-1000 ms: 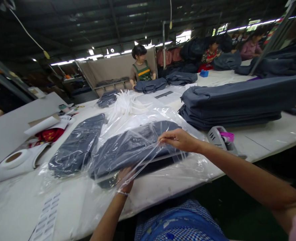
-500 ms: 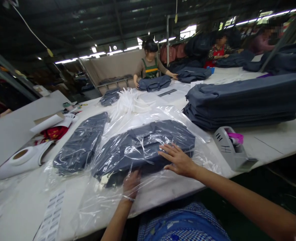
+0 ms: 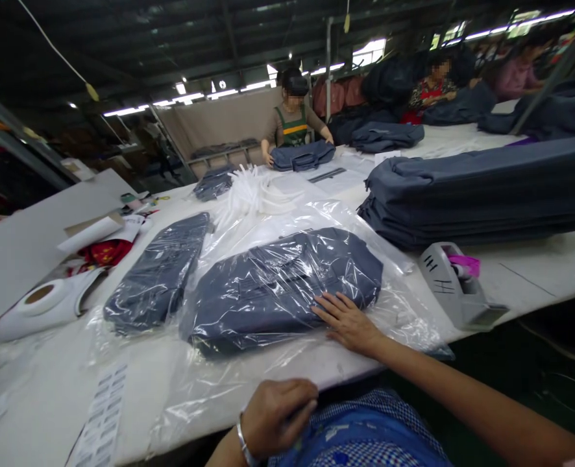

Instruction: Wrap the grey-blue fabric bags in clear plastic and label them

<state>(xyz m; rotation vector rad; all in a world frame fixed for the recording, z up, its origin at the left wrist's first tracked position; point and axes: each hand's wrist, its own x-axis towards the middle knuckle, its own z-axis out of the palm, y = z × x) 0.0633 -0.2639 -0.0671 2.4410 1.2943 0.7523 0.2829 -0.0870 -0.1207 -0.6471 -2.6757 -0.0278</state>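
Observation:
A dark blue-grey fabric bag (image 3: pixel 268 295) lies lengthwise inside a clear plastic bag (image 3: pixel 171 405) on the white table in front of me. My right hand (image 3: pixel 348 324) rests flat on the plastic over the fabric bag's near right side, fingers stretched out. Close to the table's front edge, my left hand (image 3: pixel 280 415) is clear of the plastic, with its fingers curled inward. Whatever those fingers may hold is hidden. A second fabric bag in plastic (image 3: pixel 158 275) lies just to the left.
A stack of folded dark bags (image 3: pixel 477 194) stands at the right, behind a grey tape dispenser (image 3: pixel 455 285). White strips (image 3: pixel 248 188) lie beyond the plastic. At the left are a tape roll (image 3: pixel 41 301) and a label sheet (image 3: pixel 102 415). Across the table, a co-worker (image 3: pixel 292 123) handles another bag.
My left hand has come out from under the plastic and moved toward me, its fingers now curled. The fabric bag's near left end now lies flatter under the plastic. My right hand stays on it.

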